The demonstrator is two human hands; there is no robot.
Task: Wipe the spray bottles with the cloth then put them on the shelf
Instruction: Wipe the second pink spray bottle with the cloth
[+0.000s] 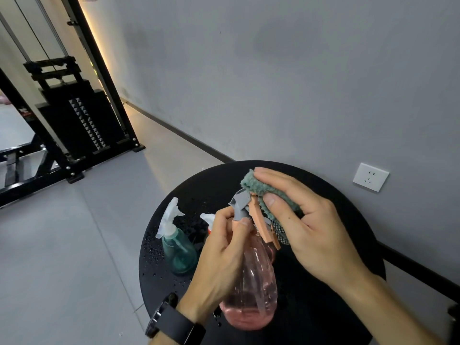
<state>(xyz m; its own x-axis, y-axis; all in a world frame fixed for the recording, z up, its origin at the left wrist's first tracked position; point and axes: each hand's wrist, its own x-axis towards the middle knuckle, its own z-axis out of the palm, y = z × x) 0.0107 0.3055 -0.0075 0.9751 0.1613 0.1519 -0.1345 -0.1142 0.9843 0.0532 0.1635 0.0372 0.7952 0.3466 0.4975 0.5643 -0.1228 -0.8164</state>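
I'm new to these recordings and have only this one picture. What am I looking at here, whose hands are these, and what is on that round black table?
There is no machine here. A person wears a camera on the head, so the single picture looks forward and down at their own hands. The left hand, with a black watch on its wrist, grips a pink spray bottle near the neck. The right hand holds a green cloth against the bottle's spray head, wiping it. On the round black table stands a green spray bottle; a white nozzle shows behind the left hand. Water drops dot the tabletop. Behind are a grey wall, a wall socket and a black weight machine.
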